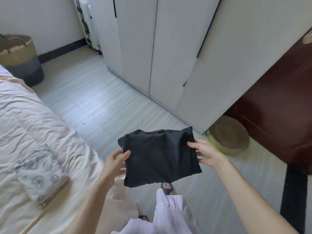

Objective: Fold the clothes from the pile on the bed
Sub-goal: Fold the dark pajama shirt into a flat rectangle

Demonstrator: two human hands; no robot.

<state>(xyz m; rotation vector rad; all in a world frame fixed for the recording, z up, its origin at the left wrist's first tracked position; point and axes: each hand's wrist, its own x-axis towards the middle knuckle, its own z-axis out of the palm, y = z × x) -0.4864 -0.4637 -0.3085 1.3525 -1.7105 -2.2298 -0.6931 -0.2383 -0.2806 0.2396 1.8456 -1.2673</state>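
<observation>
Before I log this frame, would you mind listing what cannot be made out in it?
Head view only:
- Pile of clothes: not in view; the bed is cut by the left edge.
- Black garment: folded up, so its type is hidden.
- Left hand and right hand: fingers under the cloth are hidden.
- Printed folded cloth: pattern too blurred to read.

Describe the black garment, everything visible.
The black garment looks like plain matte woven fabric, folded into a compact, roughly rectangular bundle with a few soft creases along its far edge. It is held in the air over the tiled floor, beside the bed, tilted slightly. The left hand grips its left edge and the right hand its right edge, fingers on top. Nothing else touches it.
</observation>
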